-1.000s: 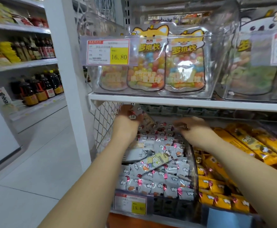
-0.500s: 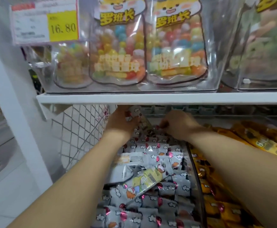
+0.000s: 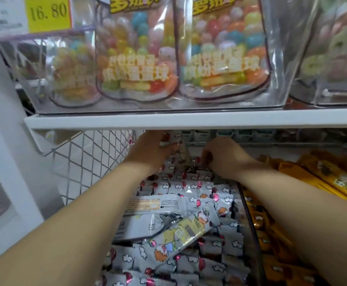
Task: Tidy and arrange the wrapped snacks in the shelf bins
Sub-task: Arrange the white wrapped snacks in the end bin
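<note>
A clear bin (image 3: pixel 249 221) on the lower shelf is packed with small grey wrapped snacks (image 3: pixel 189 188) printed with clouds and red balloons. A long grey snack bar (image 3: pixel 178 236) lies slanted across the pile, beside a flat printed packet (image 3: pixel 154 205). My left hand (image 3: pixel 154 151) reaches to the back of the bin and grips an upright grey snack pack (image 3: pixel 182 153). My right hand (image 3: pixel 222 155) is beside it with fingers curled down into the snacks at the back; what they pinch is hidden.
A white shelf board (image 3: pixel 189 120) runs just above my hands. Above it stand clear bins with bags of coloured candy balls (image 3: pixel 139 50) and a yellow price tag (image 3: pixel 49 13). Orange wrapped snacks (image 3: pixel 313 178) fill the bin to the right. A wire mesh panel (image 3: pixel 90 157) closes the left side.
The camera has moved closer and lower toward the lower shelf. Both hands stay at the back of the grey snack bin, and my right hand has curled in nearer the left.
</note>
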The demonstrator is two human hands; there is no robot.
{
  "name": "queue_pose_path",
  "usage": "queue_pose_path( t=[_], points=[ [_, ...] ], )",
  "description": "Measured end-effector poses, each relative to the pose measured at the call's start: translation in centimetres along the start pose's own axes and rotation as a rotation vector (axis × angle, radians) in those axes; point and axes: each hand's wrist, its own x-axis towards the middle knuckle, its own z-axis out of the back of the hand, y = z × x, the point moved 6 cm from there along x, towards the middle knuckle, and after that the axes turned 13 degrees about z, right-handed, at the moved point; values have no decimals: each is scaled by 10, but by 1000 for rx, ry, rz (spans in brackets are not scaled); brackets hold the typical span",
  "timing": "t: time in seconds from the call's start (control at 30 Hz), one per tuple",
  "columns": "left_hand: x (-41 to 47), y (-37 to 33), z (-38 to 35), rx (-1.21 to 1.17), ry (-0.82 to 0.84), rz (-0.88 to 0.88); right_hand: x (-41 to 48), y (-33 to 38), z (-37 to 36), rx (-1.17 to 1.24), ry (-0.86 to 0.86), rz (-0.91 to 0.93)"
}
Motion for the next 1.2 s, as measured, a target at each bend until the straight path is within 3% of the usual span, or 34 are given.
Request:
queue_pose_path(
  t=[0.2,0.5,0.77,0.97,1.2],
  points=[
    [4,-12,-23,-1,95,-92,1,-5,-2,-11,-23,10],
    [19,3,-60,468,207,-101,2,-4,-3,24,-22,34],
    [15,3,-57,513,343,-28,1,-3,-5,33,4,35],
    [-7,-5,-24,387,268,-24,-15,12,15,-60,-75,64],
    [-65,0,10,330,140,-29,-66,43,19,12,17,169]
  ],
)
